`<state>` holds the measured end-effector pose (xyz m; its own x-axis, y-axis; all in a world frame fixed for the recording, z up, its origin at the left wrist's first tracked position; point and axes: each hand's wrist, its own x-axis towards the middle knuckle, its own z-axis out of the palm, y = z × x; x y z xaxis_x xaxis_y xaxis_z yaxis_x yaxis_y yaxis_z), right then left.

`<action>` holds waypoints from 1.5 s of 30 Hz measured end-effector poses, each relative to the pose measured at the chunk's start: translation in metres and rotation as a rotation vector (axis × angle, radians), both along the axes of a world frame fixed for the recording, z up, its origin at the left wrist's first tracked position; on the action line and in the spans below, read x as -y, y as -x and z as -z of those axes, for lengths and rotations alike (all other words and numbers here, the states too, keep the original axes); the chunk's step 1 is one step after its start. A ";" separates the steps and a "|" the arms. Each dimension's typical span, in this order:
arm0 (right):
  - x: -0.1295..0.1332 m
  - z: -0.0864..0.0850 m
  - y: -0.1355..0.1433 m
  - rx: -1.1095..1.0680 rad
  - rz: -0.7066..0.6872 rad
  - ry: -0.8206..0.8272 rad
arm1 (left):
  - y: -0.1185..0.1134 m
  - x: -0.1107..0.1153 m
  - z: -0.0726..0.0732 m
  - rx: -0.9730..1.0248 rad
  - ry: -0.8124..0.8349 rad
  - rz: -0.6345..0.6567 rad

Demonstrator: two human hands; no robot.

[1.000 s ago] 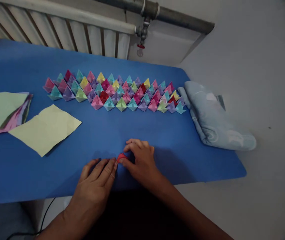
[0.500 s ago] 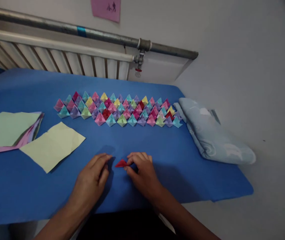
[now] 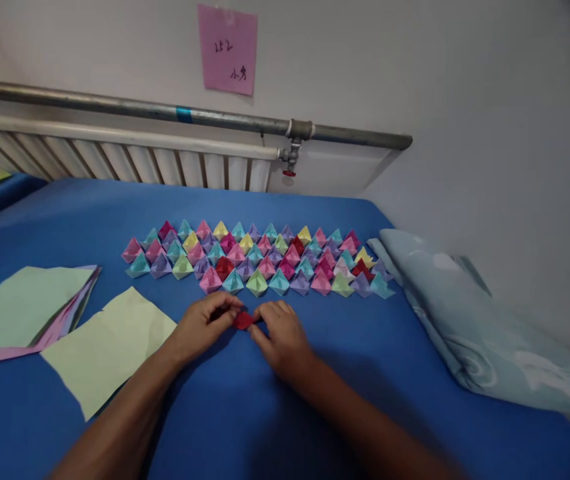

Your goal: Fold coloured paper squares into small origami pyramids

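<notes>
A small red folded paper boat (image 3: 243, 321) is pinched between both hands, just above the blue surface (image 3: 205, 407). My left hand (image 3: 209, 321) grips its left end between thumb and fingers. At the other end, the thumb and forefinger of my right hand (image 3: 281, 337) are closed on it. Fingers hide part of its shape. Right behind the hands stand rows of folded paper boats (image 3: 257, 283) in pink, teal, purple, yellow, green and red.
Left of my hands lies a pale yellow paper sheet (image 3: 115, 340), beside a stack of coloured paper (image 3: 29, 303). A folded light-blue cloth (image 3: 445, 307) is at the right. Behind are a radiator (image 3: 159, 167), a metal pipe (image 3: 235, 120) and a pink note (image 3: 227, 47).
My left hand has moved right and taken hold of the red paper boat, which my right hand was holding alone. The view has tilted up, showing more of the wall and note.
</notes>
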<state>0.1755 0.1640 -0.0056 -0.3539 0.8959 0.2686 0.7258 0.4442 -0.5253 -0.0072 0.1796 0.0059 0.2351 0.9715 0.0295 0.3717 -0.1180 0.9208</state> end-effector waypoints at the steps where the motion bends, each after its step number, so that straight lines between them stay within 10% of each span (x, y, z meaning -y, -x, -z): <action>1: 0.001 -0.001 0.000 -0.004 -0.008 -0.002 | 0.002 0.001 -0.002 -0.007 0.005 0.045; 27: 0.001 -0.011 0.002 -0.050 -0.098 0.064 | 0.004 0.006 -0.008 -0.169 -0.142 0.234; 45: 0.007 -0.014 -0.005 -0.318 0.022 0.036 | 0.021 0.002 -0.011 -0.176 -0.130 0.055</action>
